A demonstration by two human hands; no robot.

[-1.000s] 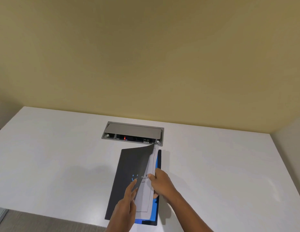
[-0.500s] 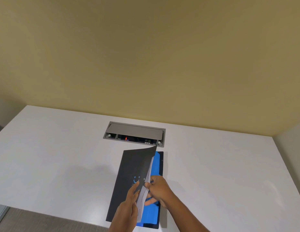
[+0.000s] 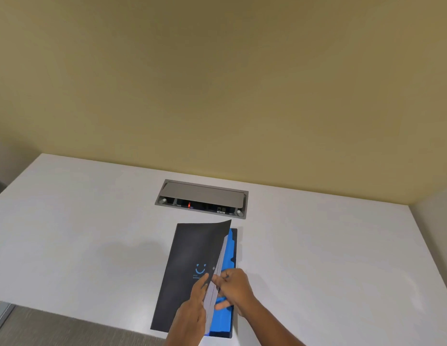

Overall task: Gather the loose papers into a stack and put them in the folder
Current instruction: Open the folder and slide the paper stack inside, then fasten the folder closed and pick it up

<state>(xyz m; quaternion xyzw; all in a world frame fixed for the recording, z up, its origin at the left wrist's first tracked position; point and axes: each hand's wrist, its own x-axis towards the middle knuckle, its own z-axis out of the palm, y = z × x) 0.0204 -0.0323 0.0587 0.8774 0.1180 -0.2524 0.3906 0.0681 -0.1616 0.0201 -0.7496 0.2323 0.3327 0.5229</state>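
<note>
- My left hand [image 3: 192, 310] has a pinching grip on the folder [image 3: 192, 265] cover, propping it open — room for sheets.
- My right hand [image 3: 233, 287] pinches the papers [image 3: 218, 275], seating them inside the folder on the surface [image 3: 80, 233].

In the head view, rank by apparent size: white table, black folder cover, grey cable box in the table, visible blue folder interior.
1. White table
2. Black folder cover
3. Grey cable box
4. Blue folder interior, though mostly covered, so its rank is unsure.

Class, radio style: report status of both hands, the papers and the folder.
Left hand holding black cover up. Right hand pushing papers into blue folder. Table around it clear, nothing blocking.
</note>
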